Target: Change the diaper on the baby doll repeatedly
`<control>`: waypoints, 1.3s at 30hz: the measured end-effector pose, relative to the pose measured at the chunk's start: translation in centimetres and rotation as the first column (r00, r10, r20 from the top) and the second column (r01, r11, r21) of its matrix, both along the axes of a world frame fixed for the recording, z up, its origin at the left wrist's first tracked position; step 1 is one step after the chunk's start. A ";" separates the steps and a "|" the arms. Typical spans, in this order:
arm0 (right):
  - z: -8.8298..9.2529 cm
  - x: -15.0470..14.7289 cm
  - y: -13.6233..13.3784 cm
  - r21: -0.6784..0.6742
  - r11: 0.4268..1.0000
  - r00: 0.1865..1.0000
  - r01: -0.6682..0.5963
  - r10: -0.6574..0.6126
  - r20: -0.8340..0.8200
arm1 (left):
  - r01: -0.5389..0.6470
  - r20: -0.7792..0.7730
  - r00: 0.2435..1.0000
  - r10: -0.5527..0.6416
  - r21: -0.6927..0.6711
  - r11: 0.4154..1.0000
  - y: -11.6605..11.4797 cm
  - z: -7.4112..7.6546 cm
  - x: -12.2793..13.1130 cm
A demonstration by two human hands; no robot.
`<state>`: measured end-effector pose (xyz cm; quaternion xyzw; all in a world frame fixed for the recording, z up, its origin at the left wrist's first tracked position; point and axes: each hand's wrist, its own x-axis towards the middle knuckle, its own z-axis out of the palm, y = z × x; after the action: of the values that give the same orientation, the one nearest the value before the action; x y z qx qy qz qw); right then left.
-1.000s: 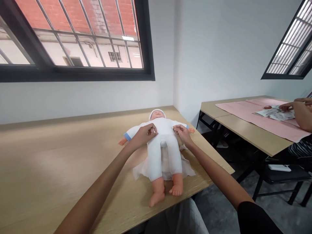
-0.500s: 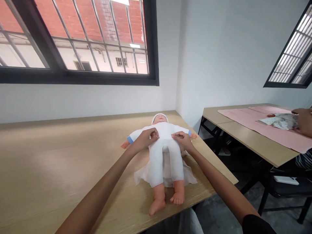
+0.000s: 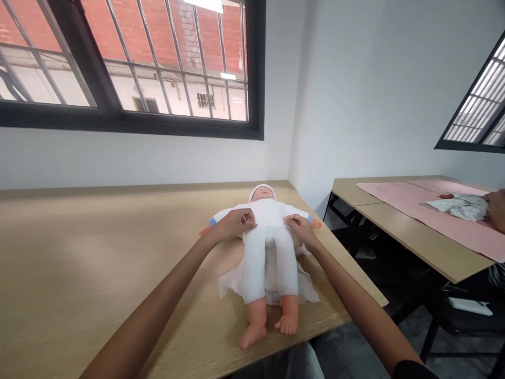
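A baby doll (image 3: 262, 195) lies on its back, its head toward the wall and its bare feet near the table's front edge. It wears a white cap and white clothes (image 3: 269, 213) with blue cuffs. At the left side of its waist, my left hand (image 3: 238, 223) has thumb and fingertips brought together on the cloth. My right hand (image 3: 300, 228) pinches the cloth at the opposite side of the waist. Under the doll's hips and legs, a thin white sheet (image 3: 232, 280) spreads out, partly hidden by the legs.
The doll is on a wooden table (image 3: 98, 252) below a barred window (image 3: 177, 63). At right, another table (image 3: 424, 247) carries a pink mat (image 3: 398, 197) and patterned clothing (image 3: 463, 205), with another person's hand (image 3: 497, 210) beside it. A black chair (image 3: 465, 321) stands below.
The view has shifted slightly. Both my hands keep their places at the doll's waist, the right fingers moved only a little. The other person's hand has moved toward the frame's right edge.
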<state>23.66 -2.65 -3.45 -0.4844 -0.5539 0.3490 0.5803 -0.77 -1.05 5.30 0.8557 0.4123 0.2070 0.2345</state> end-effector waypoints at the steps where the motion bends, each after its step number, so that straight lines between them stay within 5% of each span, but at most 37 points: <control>1: 0.0 0.1 0.1 -0.004 1.000 1.000 -0.003 0.003 -0.009 | -0.020 -0.016 1.000 0.020 0.006 1.000 -0.1 0.0 0.0; 7: -0.4 0.5 0.5 -0.028 1.000 0.999 -0.013 0.012 -0.046 | -0.130 -0.098 0.984 0.149 0.177 0.976 -2.7 0.6 1.2; 13: 0.2 0.5 0.2 0.080 0.996 0.997 -0.043 0.037 0.071 | -0.231 -0.312 0.863 0.398 0.457 0.859 -6.0 1.5 3.1; 22: 0.2 -0.7 -0.5 0.196 0.979 0.950 0.049 -0.106 0.293 | -0.211 -0.473 0.770 0.428 0.444 0.871 -11.4 -1.1 5.3; 29: 2.2 -1.7 -2.6 0.318 0.948 0.862 0.010 -0.169 0.477 | -0.204 -0.643 0.653 0.400 0.359 0.911 -12.1 -2.5 5.2; 35: 0.6 -4.8 -8.7 0.372 0.854 0.636 -0.364 -0.063 0.769 | -0.196 -0.525 0.802 0.286 0.222 0.955 -12.1 -4.6 2.6; 39: -0.4 -4.0 -10.1 0.309 0.840 0.450 -0.446 -0.088 0.889 | -0.204 -0.128 0.971 0.202 -0.006 0.979 -10.9 -6.2 -0.1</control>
<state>19.70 -12.76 -3.85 -0.3593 -0.8909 -0.0453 0.2741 -0.87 -11.96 -0.92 0.8182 0.5136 0.1713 0.1937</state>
